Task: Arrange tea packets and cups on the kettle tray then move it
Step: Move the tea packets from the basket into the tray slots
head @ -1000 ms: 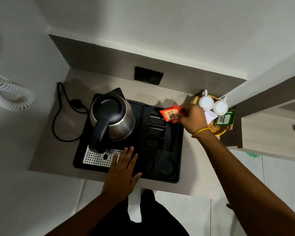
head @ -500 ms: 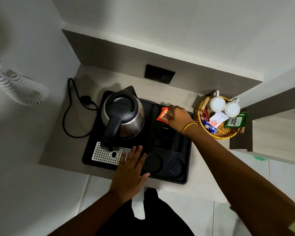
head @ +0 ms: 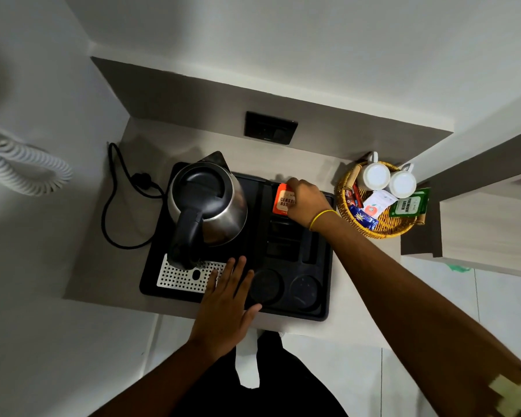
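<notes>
At centre frame, an orange paper tea packet (head: 282,201) is being pinched by the right hand (head: 306,202) over the black plastic kettle tray (head: 325,311); it should be seated flat in its slot while the left hand (head: 226,308) is being pressed open, flat.

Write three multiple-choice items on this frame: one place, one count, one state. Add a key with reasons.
1. Where are the white cups?
A. In the wicker basket right of the tray
B. In the tray's round recesses
C. Beside the kettle's cord

2. How many round recesses show along the near edge of the black tray?
A. One
B. Two
C. Four

3. What is the left hand doing?
A. Gripping the kettle handle
B. Lying flat and open on the tray's near edge
C. Holding a cup

Key:
1 A, both cups sit upside down at the basket's far side.
2 B, two round recesses lie side by side, both without cups.
3 B, its fingers are spread and hold nothing, while the right hand holds the orange tea packet.
</notes>
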